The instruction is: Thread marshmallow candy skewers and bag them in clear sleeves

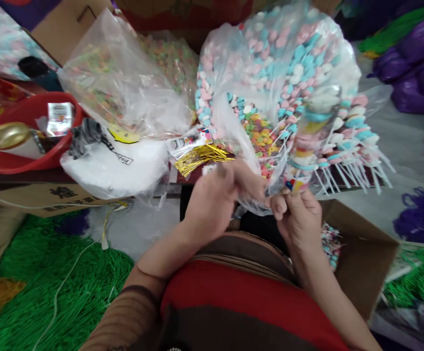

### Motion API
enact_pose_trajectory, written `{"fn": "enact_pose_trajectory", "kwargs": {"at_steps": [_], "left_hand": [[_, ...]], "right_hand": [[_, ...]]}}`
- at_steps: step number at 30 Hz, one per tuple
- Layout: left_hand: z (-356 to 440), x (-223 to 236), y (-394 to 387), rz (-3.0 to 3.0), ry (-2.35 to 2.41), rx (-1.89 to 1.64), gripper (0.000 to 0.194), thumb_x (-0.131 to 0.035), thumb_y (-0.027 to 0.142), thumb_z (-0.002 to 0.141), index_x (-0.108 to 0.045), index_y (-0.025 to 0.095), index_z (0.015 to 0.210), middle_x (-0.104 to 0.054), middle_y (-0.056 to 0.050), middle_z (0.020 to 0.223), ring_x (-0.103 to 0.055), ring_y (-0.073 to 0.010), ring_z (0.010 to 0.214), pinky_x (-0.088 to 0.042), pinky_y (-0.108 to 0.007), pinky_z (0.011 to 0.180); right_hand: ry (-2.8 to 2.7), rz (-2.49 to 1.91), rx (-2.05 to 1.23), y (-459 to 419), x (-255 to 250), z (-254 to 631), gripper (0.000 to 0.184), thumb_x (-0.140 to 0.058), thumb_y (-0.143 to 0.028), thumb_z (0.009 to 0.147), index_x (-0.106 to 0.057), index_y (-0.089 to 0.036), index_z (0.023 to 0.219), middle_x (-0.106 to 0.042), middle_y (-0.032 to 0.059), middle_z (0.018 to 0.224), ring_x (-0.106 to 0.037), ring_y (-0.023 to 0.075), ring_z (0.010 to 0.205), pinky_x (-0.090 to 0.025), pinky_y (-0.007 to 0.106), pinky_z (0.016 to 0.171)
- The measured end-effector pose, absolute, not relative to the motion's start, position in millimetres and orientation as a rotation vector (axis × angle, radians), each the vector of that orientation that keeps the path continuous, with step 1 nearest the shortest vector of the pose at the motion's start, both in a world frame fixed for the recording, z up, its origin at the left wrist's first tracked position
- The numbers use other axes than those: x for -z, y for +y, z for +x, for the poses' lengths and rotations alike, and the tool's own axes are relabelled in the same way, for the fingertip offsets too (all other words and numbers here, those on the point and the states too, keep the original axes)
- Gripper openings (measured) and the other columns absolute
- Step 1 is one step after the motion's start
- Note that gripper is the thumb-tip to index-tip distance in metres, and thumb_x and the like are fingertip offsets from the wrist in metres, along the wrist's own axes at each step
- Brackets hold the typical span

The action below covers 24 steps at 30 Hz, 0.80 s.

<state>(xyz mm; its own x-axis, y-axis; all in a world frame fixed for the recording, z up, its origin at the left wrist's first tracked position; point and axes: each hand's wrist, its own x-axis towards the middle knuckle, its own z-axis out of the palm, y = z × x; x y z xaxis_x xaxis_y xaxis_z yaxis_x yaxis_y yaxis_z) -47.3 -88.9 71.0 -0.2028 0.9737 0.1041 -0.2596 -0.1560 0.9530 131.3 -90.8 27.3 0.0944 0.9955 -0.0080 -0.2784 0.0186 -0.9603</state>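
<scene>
My right hand [300,217] is closed, pinching the lower end of a clear bag of stacked candy [309,141]. Pink, white and blue pieces show through the upright bag, and a colourful print marks its bottom. Just left of it, my left hand [215,200] is smeared by motion with its fingers bent towards the right hand; whether they grip anything I cannot make out. Gold twist ties [201,158] lie in a loose bundle beyond the left hand, beside printed packets [190,141]. Ring-shaped gummies [261,131] sit in an open plastic bag behind both hands.
Marshmallow candies [292,63] fill a large clear bag at the back. Candy sticks [347,173] jut over the table's right edge. A red basin [3,163] and white plastic bags [124,168] stand left. Below right is an open cardboard box [361,258]; green strands [69,282] cover the floor.
</scene>
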Motion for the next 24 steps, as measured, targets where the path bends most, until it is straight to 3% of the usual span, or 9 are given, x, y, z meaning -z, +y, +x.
{"fn": "enact_pose_trajectory", "kwargs": {"at_steps": [3,6,8,11,16,19,24], "left_hand": [[-28.3,-56.7,-64.5,0.862,0.830,-1.554,0.052,-0.070,0.071,0.086,-0.066,0.028,0.114,-0.069,-0.002,0.107,-0.069,-0.0180,0.099,-0.057,-0.033,0.088],[-12.4,-48.9,-51.1,0.758,0.587,-1.368,0.067,-0.083,0.067,0.074,-0.063,0.029,0.126,-0.070,-0.004,0.119,-0.071,-0.0213,0.107,-0.058,-0.032,0.084],[-5.7,-50.0,-49.1,0.731,0.557,-1.259,0.069,-0.082,0.064,0.077,-0.061,0.028,0.131,-0.073,-0.005,0.111,-0.073,-0.0220,0.101,-0.058,-0.030,0.074],[0.2,-54.7,-51.0,0.691,0.692,-1.211,0.067,-0.078,0.062,0.083,-0.057,0.028,0.137,-0.072,-0.001,0.088,-0.071,-0.0153,0.074,-0.052,-0.022,0.056],[5.9,-45.3,-60.2,0.722,0.769,-1.114,0.068,-0.074,0.063,0.085,-0.056,0.025,0.138,-0.059,0.008,0.068,-0.048,-0.0056,0.042,-0.039,-0.016,0.037],[3.7,-33.6,-64.9,0.732,0.761,-1.075,0.066,-0.073,0.063,0.085,-0.058,0.023,0.135,-0.060,0.008,0.069,-0.046,-0.0058,0.040,-0.038,-0.017,0.034],[-7.9,-31.0,-59.9,0.640,0.678,-1.091,0.062,-0.076,0.067,0.081,-0.064,0.025,0.125,-0.073,-0.002,0.086,-0.065,-0.0123,0.063,-0.046,-0.020,0.047]], "right_hand": [[-0.933,-0.972,-1.322,-92.6,-26.4,126.5,0.036,-0.080,-0.055,0.085,-0.064,-0.024,0.077,-0.051,-0.0110,0.046,-0.043,0.0082,0.039,-0.055,0.030,0.061],[-0.955,-0.983,-1.382,-95.9,-21.4,120.9,0.034,-0.078,-0.054,0.088,-0.065,-0.023,0.080,-0.052,-0.0108,0.046,-0.043,0.0083,0.039,-0.054,0.029,0.061],[-0.980,-1.012,-1.405,-98.3,-16.5,118.4,0.035,-0.076,-0.055,0.090,-0.065,-0.023,0.081,-0.053,-0.0105,0.045,-0.045,0.0088,0.040,-0.054,0.028,0.061],[-1.012,-1.050,-1.435,-100.6,-9.7,116.0,0.035,-0.071,-0.056,0.093,-0.065,-0.023,0.085,-0.053,-0.0107,0.046,-0.044,0.0082,0.041,-0.049,0.026,0.058],[-1.037,-1.050,-1.433,-99.2,-5.3,111.4,0.039,-0.067,-0.059,0.095,-0.061,-0.023,0.081,-0.051,-0.0109,0.047,-0.041,0.0078,0.040,-0.041,0.024,0.051],[-1.025,-1.053,-1.427,-97.8,-6.0,109.8,0.038,-0.066,-0.059,0.095,-0.061,-0.023,0.082,-0.049,-0.0114,0.046,-0.040,0.0082,0.040,-0.041,0.024,0.052],[-0.976,-1.012,-1.433,-98.0,-9.1,110.4,0.036,-0.070,-0.057,0.093,-0.062,-0.023,0.084,-0.050,-0.0125,0.046,-0.041,0.0077,0.040,-0.049,0.025,0.059]]}}
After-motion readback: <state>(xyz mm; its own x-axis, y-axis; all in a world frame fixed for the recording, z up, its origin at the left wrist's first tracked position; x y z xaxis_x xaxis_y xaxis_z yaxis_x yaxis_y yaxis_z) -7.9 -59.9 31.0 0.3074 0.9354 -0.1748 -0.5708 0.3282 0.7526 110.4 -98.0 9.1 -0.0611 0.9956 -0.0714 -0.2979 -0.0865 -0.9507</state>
